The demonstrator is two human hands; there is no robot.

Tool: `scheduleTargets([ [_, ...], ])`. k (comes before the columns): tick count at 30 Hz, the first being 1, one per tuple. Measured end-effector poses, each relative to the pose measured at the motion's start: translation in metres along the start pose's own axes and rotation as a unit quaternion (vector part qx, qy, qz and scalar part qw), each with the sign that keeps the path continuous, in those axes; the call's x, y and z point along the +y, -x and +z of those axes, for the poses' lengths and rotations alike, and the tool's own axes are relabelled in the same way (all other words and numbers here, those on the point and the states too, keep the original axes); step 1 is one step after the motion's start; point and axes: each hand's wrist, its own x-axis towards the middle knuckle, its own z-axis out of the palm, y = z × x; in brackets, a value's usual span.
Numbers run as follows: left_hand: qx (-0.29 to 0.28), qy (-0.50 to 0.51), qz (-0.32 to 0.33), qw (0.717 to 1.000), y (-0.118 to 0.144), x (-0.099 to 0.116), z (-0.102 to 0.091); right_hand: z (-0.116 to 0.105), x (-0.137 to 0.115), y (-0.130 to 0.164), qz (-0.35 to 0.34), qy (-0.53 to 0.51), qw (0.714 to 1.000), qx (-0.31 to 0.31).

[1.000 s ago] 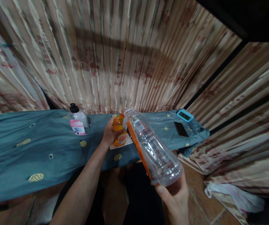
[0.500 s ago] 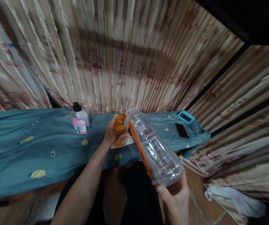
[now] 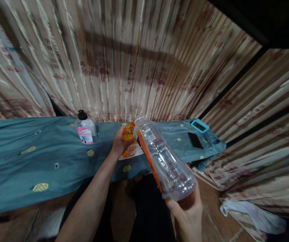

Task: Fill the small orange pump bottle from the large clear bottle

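left hand wrapped around a small orange plastic bottle with a printed label, fingers closed on its side; the bottle stands tilted over a white sheet of paper at the near edge of the table. right hand grips the base of a large clear plastic bottle with an orange label strip and a barcode, thumb pressed on the bottom rim. the clear bottle is tipped well over, base low and near the camera, open neck raised and aimed toward the top of the orange bottle; the two mouths sit just beside each other, cannot tell whether they touch. the clear bottle looks empty or nearly so. both are held over the near edge of a long table draped in a teal cloth with small yellow round motifs. on the cloth to the left, well apart from the hands, a clear squat bottle with a black cap and pink label stands upright. to the right lies a dark phone, face up, and just beyond it a small device with a turquoise frame. striped beige curtain hangs behind the table. a white plastic bag lies on the floor at lower right.
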Motion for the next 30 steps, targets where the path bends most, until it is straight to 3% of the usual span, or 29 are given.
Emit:
scheduleTargets([
  [12,-0.001,-0.019,0.008,1.0,0.0,-0.001,0.001,0.009,-0.007,0.003,0.008,0.006,0.999,0.034],
  [22,0.0,-0.024,0.013,1.0,-0.002,-0.007,0.001,0.0,0.0,0.0,0.0,0.008,1.0,0.003],
  [30,-0.009,-0.038,0.011,0.999,-0.002,-0.008,-0.001,0.011,-0.004,0.004,-0.014,0.016,0.999,0.038],
])
